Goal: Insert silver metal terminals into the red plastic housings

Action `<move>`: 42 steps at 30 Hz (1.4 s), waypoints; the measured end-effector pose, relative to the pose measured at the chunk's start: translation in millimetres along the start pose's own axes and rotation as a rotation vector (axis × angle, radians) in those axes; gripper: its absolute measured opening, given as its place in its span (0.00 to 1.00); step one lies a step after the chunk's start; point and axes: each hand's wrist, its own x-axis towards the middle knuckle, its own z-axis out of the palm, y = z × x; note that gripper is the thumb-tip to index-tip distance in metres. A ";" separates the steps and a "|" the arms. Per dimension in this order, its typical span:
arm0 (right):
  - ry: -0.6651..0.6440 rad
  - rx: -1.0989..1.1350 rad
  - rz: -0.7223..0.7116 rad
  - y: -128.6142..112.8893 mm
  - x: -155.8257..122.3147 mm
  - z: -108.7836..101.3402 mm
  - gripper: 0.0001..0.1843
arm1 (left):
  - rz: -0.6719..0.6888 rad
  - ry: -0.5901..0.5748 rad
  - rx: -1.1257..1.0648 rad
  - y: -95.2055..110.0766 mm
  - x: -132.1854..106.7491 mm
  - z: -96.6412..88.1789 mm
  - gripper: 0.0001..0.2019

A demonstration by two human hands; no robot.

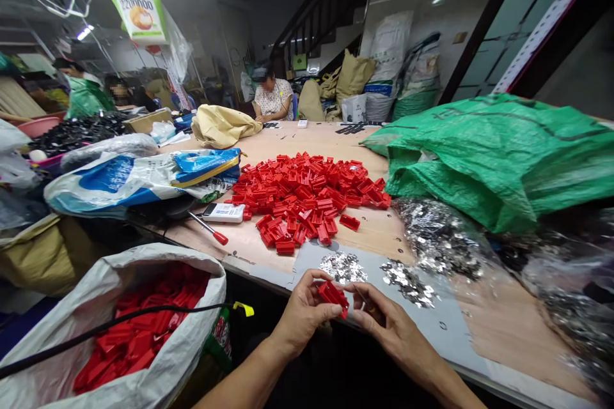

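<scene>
One red plastic part [332, 298] held between left hand [303, 314], right hand [389, 326];

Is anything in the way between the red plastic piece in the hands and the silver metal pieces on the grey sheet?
Nothing visible: the red plastic piece, in the left grip with the right grip beside it, lies close to the silver metal pieces on the grey sheet.
</scene>
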 end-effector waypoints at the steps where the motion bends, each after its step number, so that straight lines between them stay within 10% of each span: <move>1: 0.021 -0.042 -0.016 0.6 0.5 -1.6 0.19 | 0.039 0.004 0.059 0.1 2.6 -2.1 0.22; 13: 0.101 -0.316 -0.087 10.0 4.8 8.3 0.13 | 0.228 0.022 0.923 -3.3 16.1 -27.9 0.20; 42: 0.013 -0.271 -0.122 10.8 6.7 8.7 0.12 | 0.228 -0.129 1.023 7.7 15.7 -23.6 0.20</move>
